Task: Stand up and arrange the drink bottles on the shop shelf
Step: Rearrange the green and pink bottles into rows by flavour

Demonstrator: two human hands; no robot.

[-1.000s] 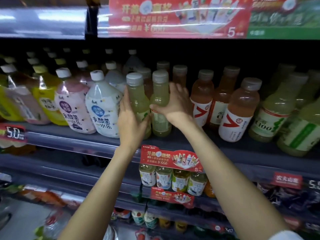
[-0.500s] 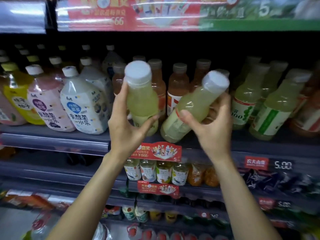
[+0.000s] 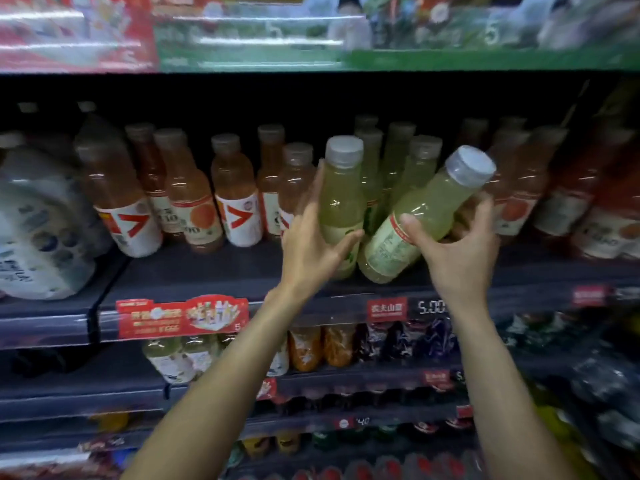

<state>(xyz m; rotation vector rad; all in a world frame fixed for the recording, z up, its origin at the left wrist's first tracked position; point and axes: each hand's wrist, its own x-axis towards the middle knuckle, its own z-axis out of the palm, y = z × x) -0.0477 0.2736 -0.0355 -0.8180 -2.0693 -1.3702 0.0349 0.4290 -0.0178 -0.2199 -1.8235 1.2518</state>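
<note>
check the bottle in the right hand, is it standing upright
No, the pale green bottle gripped by the right hand leans steeply, cap toward the right.

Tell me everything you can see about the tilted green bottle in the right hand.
The tilted bottle looks like clear plastic, filled with cloudy pale yellow-green drink. It has a wide pale screw cap and a pale label with a red band round its lower half; the print is too blurred to read. It leans with the cap up and to the right, its base low over the shelf, close beside the upright bottle that the left hand holds. The right hand grips its middle, thumb across the front.
</note>
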